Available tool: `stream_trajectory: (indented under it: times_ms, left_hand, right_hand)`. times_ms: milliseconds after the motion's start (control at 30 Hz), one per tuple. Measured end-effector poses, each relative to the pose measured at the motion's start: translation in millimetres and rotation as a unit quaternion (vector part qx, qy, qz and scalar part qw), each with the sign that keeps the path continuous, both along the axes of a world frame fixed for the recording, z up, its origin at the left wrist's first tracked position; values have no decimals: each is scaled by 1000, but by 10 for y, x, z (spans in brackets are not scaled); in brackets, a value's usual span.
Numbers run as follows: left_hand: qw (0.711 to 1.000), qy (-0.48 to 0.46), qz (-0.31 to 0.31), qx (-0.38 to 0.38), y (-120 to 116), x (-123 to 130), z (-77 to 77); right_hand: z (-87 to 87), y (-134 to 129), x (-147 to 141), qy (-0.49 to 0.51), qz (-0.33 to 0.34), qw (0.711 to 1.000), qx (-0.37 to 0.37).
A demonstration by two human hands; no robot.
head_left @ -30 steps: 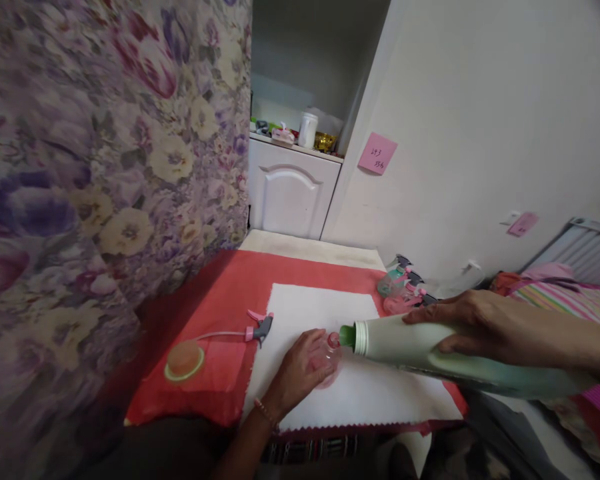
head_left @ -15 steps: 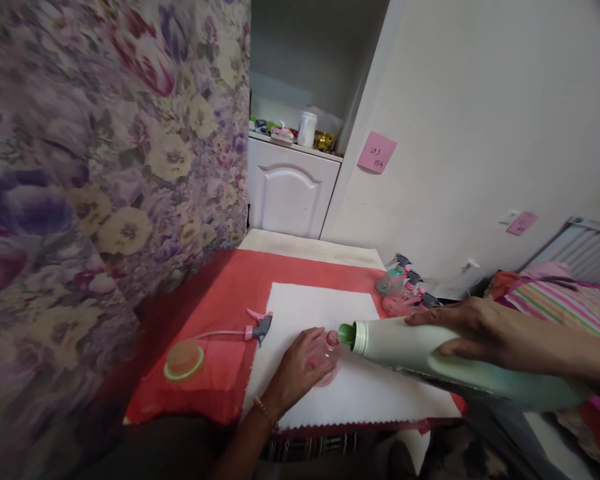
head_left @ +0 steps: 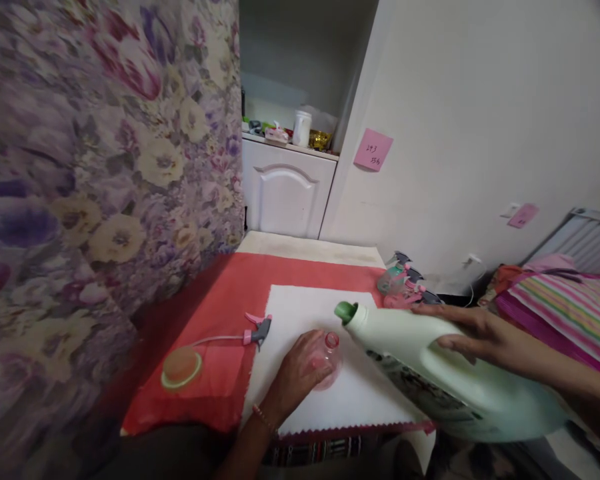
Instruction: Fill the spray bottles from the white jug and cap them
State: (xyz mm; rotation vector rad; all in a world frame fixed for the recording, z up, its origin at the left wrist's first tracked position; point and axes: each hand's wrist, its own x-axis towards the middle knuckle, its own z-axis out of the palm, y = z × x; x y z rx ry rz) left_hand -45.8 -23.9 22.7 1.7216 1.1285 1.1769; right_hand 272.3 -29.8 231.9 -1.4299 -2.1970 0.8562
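Note:
My left hand is wrapped round a small clear pink bottle that stands uncapped on a white cloth. My right hand grips a large pale green jug by its handle. The jug is tilted, its green spout above and to the right of the bottle's mouth, apart from it. No stream shows between them. Left of the cloth lies a grey and pink spray head with a thin tube. Near the tube's end is a round orange cap or lid with a pale green rim.
Several spray bottles stand at the table's back right corner. A red cover lies under the white cloth. Floral curtain hangs at the left, a white wall rises behind, and striped bedding is at the right.
The jug's spout has moved up and away from the bottle's mouth, and the jug's body has dropped lower. My left hand still holds the bottle in much the same place.

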Motion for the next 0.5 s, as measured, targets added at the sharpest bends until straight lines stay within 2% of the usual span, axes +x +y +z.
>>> stream_trajectory:
  times_ms: [133, 233, 367, 500]
  left_hand:
    - [1000, -4, 10, -19, -21, 9, 93]
    - [1000, 17, 11, -11, -18, 7, 109]
    - [999, 44, 0, 14, -4, -15, 53]
    - [999, 42, -18, 7, -1, -45, -6]
  right_hand:
    - [-122, 188, -108, 116, -66, 991, -1]
    - [-360, 448, -318, 276, -105, 955, 25]
    - [-798, 865, -743, 432, -57, 899, 37]
    - [-1183, 1183, -1177, 508, -41, 857, 80]
